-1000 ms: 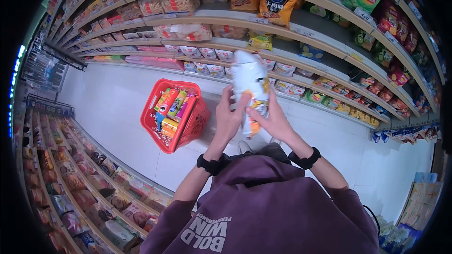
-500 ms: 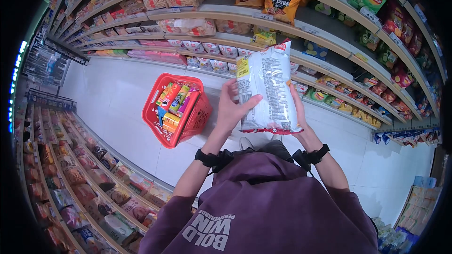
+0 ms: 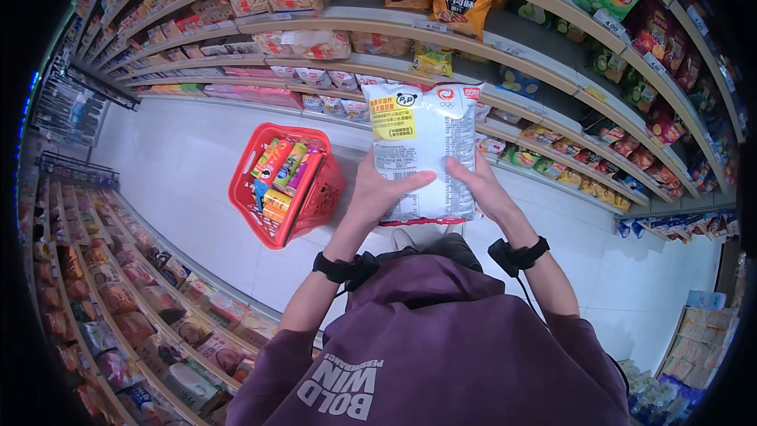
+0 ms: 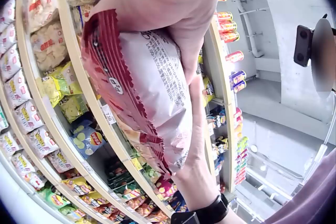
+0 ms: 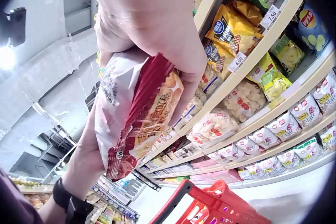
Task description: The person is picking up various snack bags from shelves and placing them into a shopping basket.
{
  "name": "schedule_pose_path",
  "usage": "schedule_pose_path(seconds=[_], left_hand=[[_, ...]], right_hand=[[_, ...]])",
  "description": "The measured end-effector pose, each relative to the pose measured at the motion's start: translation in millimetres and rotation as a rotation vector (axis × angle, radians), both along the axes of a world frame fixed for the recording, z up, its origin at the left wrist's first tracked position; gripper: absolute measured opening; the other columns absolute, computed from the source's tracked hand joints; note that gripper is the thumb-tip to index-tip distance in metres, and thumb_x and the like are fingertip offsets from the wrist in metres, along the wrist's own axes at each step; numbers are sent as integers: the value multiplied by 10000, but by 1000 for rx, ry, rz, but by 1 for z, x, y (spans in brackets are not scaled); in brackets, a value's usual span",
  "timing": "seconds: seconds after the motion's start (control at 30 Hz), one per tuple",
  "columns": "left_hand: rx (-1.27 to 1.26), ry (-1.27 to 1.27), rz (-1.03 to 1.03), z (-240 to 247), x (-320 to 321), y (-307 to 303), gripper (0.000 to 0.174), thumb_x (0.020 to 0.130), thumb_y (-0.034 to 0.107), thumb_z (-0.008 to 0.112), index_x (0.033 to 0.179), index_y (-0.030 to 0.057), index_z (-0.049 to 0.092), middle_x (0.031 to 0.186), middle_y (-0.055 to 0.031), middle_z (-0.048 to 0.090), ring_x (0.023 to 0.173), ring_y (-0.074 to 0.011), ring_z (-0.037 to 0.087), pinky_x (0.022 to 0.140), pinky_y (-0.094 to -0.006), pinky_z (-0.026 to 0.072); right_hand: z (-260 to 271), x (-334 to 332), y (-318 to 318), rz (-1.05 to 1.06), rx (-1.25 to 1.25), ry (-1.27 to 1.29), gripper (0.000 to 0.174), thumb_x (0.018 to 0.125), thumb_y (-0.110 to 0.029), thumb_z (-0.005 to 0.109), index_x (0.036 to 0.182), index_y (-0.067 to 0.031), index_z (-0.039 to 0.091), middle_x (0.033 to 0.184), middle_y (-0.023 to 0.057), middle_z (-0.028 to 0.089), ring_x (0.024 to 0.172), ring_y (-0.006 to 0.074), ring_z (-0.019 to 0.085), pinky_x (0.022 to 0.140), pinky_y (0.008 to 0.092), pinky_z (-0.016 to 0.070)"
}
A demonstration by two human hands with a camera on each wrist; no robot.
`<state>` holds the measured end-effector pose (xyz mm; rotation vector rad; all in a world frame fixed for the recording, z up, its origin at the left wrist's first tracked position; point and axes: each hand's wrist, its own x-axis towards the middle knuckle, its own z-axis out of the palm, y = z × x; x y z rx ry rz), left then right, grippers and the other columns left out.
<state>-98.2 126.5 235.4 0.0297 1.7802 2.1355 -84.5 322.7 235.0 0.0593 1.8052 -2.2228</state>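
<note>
A puffy snack bag (image 3: 430, 142), white with dense print on the side facing the head camera, is held upright in front of the body. The left hand (image 3: 377, 189) grips its left side and the right hand (image 3: 479, 188) its right side, both thumbs lying on the printed face. The other fingers are hidden behind the bag in the head view. Seen in the left wrist view, the bag (image 4: 157, 77) has a dark red crimped edge. An orange and red front shows on the bag (image 5: 157, 108) in the right wrist view.
On the floor to the left stands a red basket (image 3: 314, 201) holding several colourful packages. Snack shelves (image 3: 544, 47) curve across the front and right, and more shelves (image 3: 150, 284) line the lower left. A stack of packages (image 3: 698, 347) is at the far right.
The bag has turned from a tilted, edge-on pose to show its printed back squarely, and has shifted slightly left. The right hand's thumb has come onto the printed face.
</note>
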Motion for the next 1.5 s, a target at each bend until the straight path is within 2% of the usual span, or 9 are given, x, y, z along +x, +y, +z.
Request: schedule_pose_path(seconds=[0.1,0.33,0.6,0.8,1.1,1.2,1.3,1.4,1.5], left_hand=[[18,11,49,3,2,4,661,739,129,825,1254,-62,458,1136,-152,634,1012,-179,635,860,-318,527],[80,-135,-40,3,-8,-12,680,845,279,737,1312,-55,372,1221,-156,577,1073,-181,604,893,-309,504],[170,-271,-74,15,-12,-16,639,858,265,722,1312,-44,395,1207,-143,590,1037,-182,633,861,-308,528],[187,-300,-57,13,-13,-16,607,869,247,707,1314,-45,415,1208,-136,591,1032,-179,638,848,-305,535],[187,-322,-40,11,-12,-19,617,866,236,709,1331,-41,412,1218,-139,587,1041,-184,632,880,-311,518],[148,-272,-26,9,-11,-21,603,837,206,735,1306,-41,448,1187,-134,610,1044,-189,630,896,-325,510],[73,-163,-42,-2,-13,-32,590,772,144,785,1255,-35,498,1142,-132,638,1044,-194,632,910,-341,503],[57,-103,-44,-4,-13,-35,603,693,67,829,1209,-26,531,1115,-128,655,1032,-195,639,915,-347,503],[51,-71,-36,-1,-12,-34,637,639,8,849,1194,-14,539,1104,-121,663,1002,-190,652,892,-342,518]], right_hand=[[5,-6,-3,-16,-96,-91,811,843,-272,735,1436,29,271,1323,175,515,1188,216,539,1007,337,426],[-2,-16,-2,-26,-104,-171,771,865,-345,693,1396,68,316,1276,182,539,1119,203,587,910,309,494],[-5,-21,-3,-16,-155,-179,771,873,-395,674,1364,102,347,1235,185,560,1050,186,621,841,284,518],[-2,-22,-3,1,-166,-217,797,873,-401,677,1371,109,323,1236,186,559,1045,184,625,837,284,521],[-4,-23,-5,3,-145,-237,804,874,-387,686,1389,95,298,1258,192,549,1114,200,592,898,298,500],[-3,-20,-6,-37,-127,-190,768,870,-348,700,1400,52,314,1272,174,547,1144,198,575,932,308,485],[11,-17,-4,23,-71,-44,743,839,-260,741,1408,-7,336,1290,139,548,1157,190,568,965,317,465],[12,-15,-4,37,-108,-1,789,760,-165,802,1403,-43,361,1298,102,551,1182,188,551,1011,339,429],[11,-14,-5,45,19,81,752,710,-41,796,1352,-19,405,1254,95,577,1147,180,566,1004,338,433]])
